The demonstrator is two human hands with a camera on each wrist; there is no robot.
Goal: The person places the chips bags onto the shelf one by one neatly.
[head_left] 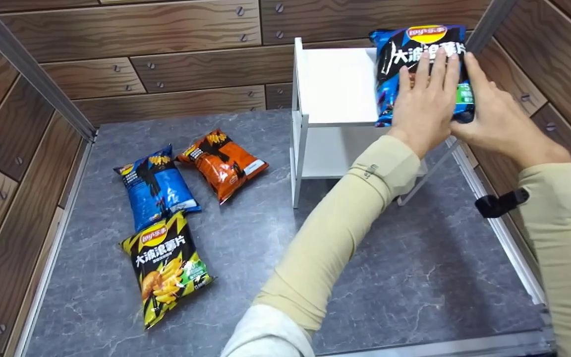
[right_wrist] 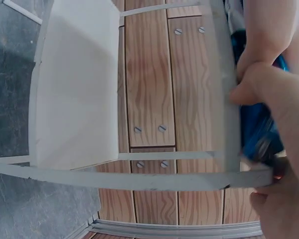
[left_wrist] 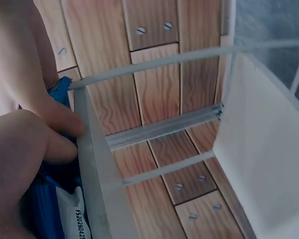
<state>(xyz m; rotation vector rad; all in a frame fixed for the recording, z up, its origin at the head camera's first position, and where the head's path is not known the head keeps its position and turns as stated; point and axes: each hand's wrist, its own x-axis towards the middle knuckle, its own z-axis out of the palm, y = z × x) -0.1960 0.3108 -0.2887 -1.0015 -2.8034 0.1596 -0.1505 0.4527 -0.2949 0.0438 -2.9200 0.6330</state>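
One blue-and-black chip bag [head_left: 407, 52] on the right part of the top tier [head_left: 340, 84] of a white rack [head_left: 297, 163]. Left hand [head_left: 425, 104] flat across the bag's front, fingers straight and slightly parted, pressing without clasping. Right hand [head_left: 501, 116] at its right edge, opened wide between thumb and forefinger, touching without clasping, other fingers partly hidden. On the grey floor [head_left: 246, 243] left of the rack, a blue bag [head_left: 166, 186], an orange bag [head_left: 231, 161] just beside it, and a yellow-and-black bag [head_left: 164, 270] touching the blue one's lower end.
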